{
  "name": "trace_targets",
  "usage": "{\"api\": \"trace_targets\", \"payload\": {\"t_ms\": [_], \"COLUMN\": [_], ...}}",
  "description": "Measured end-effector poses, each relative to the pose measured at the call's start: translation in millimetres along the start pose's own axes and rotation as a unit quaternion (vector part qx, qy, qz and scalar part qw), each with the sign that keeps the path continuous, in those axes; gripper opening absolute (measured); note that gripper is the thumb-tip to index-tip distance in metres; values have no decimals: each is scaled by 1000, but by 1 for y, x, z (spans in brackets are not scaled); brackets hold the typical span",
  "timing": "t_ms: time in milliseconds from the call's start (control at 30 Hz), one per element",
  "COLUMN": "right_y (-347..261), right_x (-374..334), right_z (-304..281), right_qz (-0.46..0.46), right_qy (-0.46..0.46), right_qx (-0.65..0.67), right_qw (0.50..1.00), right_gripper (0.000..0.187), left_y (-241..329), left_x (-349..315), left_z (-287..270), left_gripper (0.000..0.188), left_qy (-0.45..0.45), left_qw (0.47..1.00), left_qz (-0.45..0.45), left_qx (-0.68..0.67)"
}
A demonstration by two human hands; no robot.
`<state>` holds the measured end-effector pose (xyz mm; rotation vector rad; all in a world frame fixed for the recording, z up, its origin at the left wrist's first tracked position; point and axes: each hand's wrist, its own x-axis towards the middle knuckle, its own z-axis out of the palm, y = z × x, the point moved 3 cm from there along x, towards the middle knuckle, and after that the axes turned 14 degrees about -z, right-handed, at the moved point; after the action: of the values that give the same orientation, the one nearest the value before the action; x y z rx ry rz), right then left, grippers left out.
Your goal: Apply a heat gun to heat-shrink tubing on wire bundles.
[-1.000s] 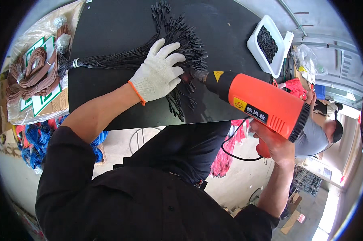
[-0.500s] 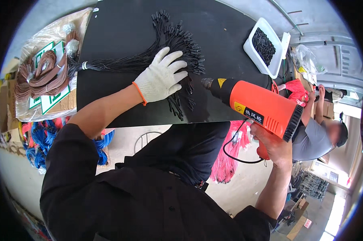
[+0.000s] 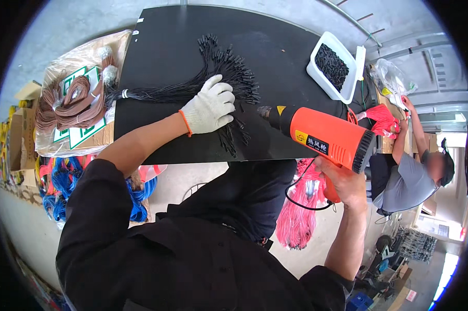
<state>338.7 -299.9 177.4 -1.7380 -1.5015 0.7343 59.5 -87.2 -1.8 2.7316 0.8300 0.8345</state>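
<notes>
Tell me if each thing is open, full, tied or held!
Orange plastic heat gun: held; can't tell if on
Thin black wire bundle: tied at left, fanned at right
Brown wire coils: tied
White rectangular plastic tub: lidless, holding small black pieces
Left grip in white knit glove: fingers spread
Bare right grip: closed on heat gun

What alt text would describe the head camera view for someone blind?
A white-gloved left hand lies over a fanned bundle of black wires on a black table, while the bare right hand aims an orange heat gun toward the wires.
</notes>
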Motion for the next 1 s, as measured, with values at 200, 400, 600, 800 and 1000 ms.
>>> {"api": "trace_targets", "payload": {"t_ms": [200,400,600,800,1000], "right_y": [0,-2,-2,-11,-14], "right_x": [9,29,49,46,42], "right_z": [12,34,42,14,-5], "right_qz": [-34,23,54,70,79], "right_qy": [-10,-40,-67,-16,19], "right_qx": [-4,23,9,-1,4], "right_qw": [999,999,996,997,997], "right_gripper": [27,19,19,22,23], "left_y": [-3,-6,-7,-5,-11], "left_x": [6,6,6,8,6], "left_z": [0,1,-1,-3,0], "left_gripper": [24,17,14,13,17], "left_qy": [-22,5,10,22,-69], "left_qw": [999,999,999,996,992], "left_qz": [42,23,20,63,28], "left_qx": [5,-44,-47,-60,-104]}}
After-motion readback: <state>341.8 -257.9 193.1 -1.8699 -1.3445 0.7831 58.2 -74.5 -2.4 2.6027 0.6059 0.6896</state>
